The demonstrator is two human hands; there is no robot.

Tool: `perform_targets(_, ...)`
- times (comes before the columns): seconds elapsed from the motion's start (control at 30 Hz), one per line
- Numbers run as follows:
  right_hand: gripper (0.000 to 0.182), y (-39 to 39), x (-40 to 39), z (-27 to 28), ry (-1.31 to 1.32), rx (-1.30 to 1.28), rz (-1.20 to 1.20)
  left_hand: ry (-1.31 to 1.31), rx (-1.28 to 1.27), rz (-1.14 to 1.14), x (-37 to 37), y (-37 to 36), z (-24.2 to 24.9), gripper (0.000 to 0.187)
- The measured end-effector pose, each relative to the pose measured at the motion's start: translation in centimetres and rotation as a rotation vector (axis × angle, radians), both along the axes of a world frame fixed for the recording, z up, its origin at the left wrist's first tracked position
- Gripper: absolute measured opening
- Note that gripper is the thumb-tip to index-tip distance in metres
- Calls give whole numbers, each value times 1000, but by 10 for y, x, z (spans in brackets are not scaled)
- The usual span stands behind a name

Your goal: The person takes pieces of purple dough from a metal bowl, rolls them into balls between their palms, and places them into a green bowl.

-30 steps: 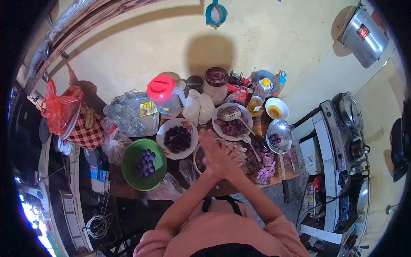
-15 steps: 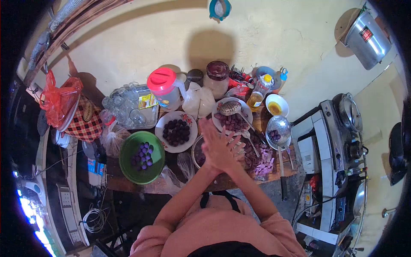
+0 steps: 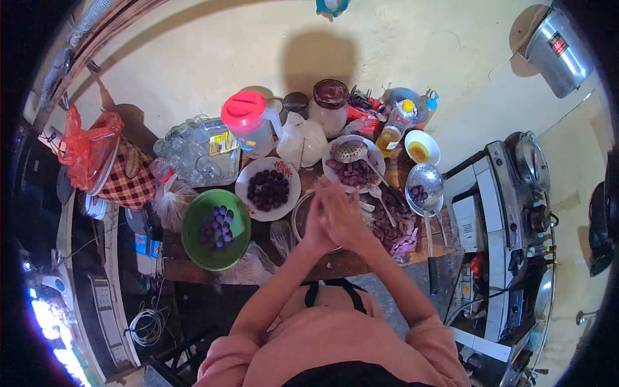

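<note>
L hand (image 3: 314, 231) & R hand (image 3: 345, 222) pressed together, fingers fwd; can't tell what's btwn. Green basin (image 3: 198, 253) w/ purple balls (image 3: 220, 227) lies L, nearer L hand; plate (image 3: 242, 196) w/ dark balls (image 3: 267, 190) fwd-L; bowl (image 3: 294, 222) below.

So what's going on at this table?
Someone has their left hand and right hand palm to palm above a bowl; can't tell what's between them. Purple balls sit in the green basin, darker ones on a floral plate. A few purple pieces lie in the skimmer at right.
</note>
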State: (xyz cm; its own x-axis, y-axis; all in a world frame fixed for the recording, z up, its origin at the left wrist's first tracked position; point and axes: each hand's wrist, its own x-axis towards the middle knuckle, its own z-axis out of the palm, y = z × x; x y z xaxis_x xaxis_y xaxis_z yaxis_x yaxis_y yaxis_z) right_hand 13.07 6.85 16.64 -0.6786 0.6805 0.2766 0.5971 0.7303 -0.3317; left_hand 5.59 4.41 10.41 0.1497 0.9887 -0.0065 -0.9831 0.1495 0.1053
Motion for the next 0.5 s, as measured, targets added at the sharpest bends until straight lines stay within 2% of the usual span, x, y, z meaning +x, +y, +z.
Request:
perform_targets(0.07,64,1,-6,0,23,0,-8,-153,256,-202,13,-4,-2,70)
perform_targets(0.17,62,-20,-16,13,5,168,244,-336,-82,-316,8,8,-19,70)
perform_targets(0.2,61,-23,-11,13,15,230,317,-164,-228,-144,14,11,-3,71)
perform_targets(0.23,61,-15,-7,6,7,141,204,9,-373,31,25,10,27,72)
perform_targets(0.3,60,-3,-1,-6,-10,-29,-26,-2,-192,49,27,4,37,71)
perform_targets(0.37,61,0,-10,-14,28,-18,-11,-370,477,-272,14,-1,17,68)
perform_targets(0.5,69,-12,-10,-7,123,39,175,692,230,149,4,-5,-80,45)
